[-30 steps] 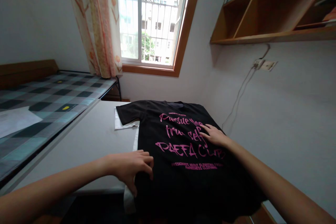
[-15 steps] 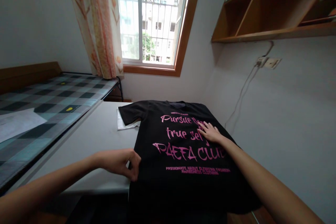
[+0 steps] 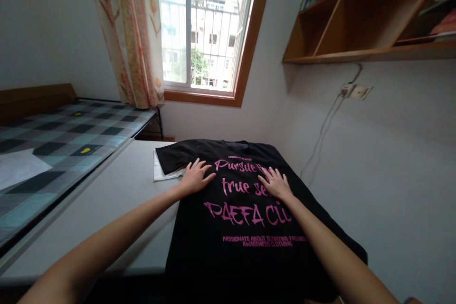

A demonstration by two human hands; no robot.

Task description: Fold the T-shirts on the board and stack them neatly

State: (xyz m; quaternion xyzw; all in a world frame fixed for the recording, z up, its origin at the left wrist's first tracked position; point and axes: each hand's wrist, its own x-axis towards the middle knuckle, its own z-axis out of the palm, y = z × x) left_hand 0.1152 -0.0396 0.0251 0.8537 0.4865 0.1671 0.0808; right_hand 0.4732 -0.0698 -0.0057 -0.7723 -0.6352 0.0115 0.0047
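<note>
A black T-shirt (image 3: 245,228) with pink lettering lies spread face up on a grey table (image 3: 121,204), its hem hanging over the near edge. My left hand (image 3: 195,176) rests flat on the shirt's upper left chest, fingers spread. Pressed flat on the lettering at the upper right of the print is my right hand (image 3: 276,184), fingers also spread. A white garment (image 3: 160,173) peeks out from under the shirt's left sleeve.
A bed with a checked cover (image 3: 60,137) stands along the table's left side. Behind the table are a window (image 3: 199,28) and a patterned curtain (image 3: 130,33). A wooden shelf (image 3: 366,14) hangs on the right wall above a wall socket (image 3: 354,90) with a trailing cord.
My left hand left the shirt's lower left edge and moved up to lie flat on the upper chest. My right hand slid slightly up and left.
</note>
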